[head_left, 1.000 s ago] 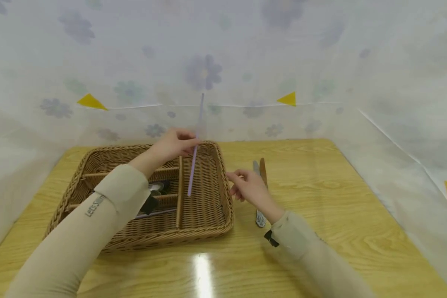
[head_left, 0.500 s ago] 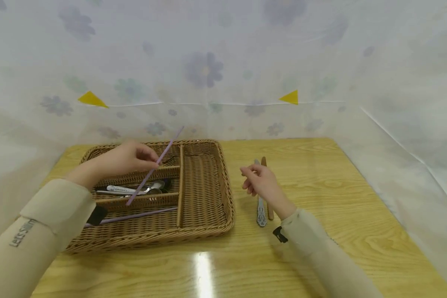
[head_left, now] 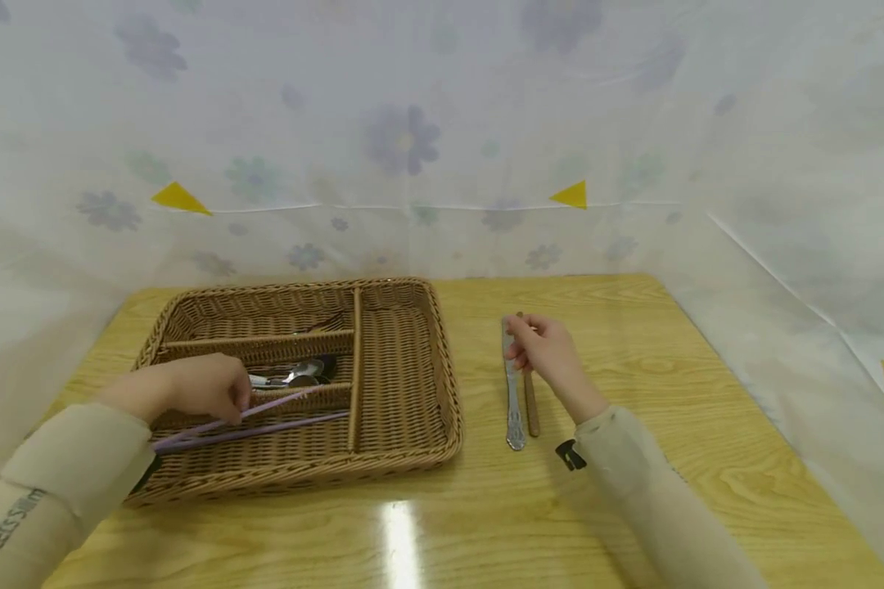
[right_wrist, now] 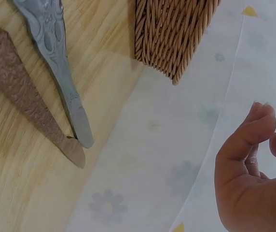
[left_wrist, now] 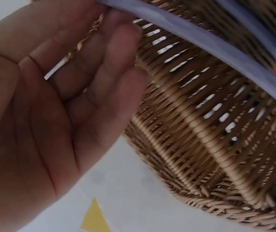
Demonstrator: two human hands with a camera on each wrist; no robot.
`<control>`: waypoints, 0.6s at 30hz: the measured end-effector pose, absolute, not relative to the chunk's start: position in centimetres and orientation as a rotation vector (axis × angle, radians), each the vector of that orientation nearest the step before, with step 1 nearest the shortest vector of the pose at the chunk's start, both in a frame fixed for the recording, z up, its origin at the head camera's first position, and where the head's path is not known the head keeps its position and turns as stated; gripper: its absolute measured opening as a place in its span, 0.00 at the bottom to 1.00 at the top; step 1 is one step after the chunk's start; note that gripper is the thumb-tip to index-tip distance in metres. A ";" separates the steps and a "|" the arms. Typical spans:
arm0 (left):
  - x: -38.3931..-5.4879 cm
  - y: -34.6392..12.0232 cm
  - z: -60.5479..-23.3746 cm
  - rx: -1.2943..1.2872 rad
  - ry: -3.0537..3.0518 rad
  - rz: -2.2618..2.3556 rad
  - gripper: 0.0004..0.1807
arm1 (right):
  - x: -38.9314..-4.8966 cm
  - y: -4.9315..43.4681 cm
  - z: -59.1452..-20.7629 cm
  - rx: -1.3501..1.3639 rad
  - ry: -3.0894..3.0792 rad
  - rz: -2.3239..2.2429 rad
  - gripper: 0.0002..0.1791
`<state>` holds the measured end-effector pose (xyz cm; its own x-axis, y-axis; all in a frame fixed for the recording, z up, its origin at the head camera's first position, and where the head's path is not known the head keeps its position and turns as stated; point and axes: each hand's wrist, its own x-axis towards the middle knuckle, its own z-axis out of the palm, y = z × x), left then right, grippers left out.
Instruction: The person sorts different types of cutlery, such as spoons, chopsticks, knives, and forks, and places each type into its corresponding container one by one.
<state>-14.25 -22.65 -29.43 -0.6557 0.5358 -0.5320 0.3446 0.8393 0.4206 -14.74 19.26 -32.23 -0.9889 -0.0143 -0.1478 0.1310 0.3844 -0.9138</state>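
My left hand (head_left: 199,388) is over the front left compartment of a wicker cutlery basket (head_left: 448,393) and pinches a purple drinking straw (head_left: 276,402). A second purple straw (head_left: 295,424) lies in that compartment, close beside the held one. In the left wrist view the held straw (left_wrist: 196,36) runs from the fingertips across the top. My right hand (head_left: 552,360) hovers over two table knives, its fingers loosely bent around nothing. One is a silver-grey knife (head_left: 514,417) with an ornate handle; the other is a brown knife (head_left: 532,409). Their upper parts are partly hidden by the hand.
Spoons (head_left: 302,372) lie in the basket's middle left compartment, and a dark fork (head_left: 327,323) lies in the back one. A divider (head_left: 357,360) separates these from the long right compartment. The wooden table (head_left: 633,352) meets a flower-patterned sheet (head_left: 449,123) behind.
My left hand has carried the straw from above the right compartment leftward and down into the front left compartment. My right hand has drifted right, from beside the basket to over the knives.
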 end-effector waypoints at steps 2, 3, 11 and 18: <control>-13.9 -22.5 -30.1 0.643 2.348 0.328 0.11 | -14.8 19.5 -32.2 0.110 2.499 -1.676 0.23; -13.8 -22.3 -30.3 0.657 2.354 0.306 0.14 | -14.9 19.6 -32.3 0.109 2.498 -1.681 0.24; -12.4 -21.3 -31.6 0.693 2.494 0.205 0.26 | -15.0 20.7 -32.5 0.168 2.509 -1.686 0.24; -11.6 -20.9 -32.0 0.693 2.588 0.104 0.26 | -15.2 21.9 -33.0 0.223 2.531 -1.653 0.25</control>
<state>-11.65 -20.86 -32.03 -0.7694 0.4900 -0.4098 0.4556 0.8706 0.1856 -15.24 21.92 -32.95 -0.9831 0.0623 -0.1724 0.1829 0.3961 -0.8998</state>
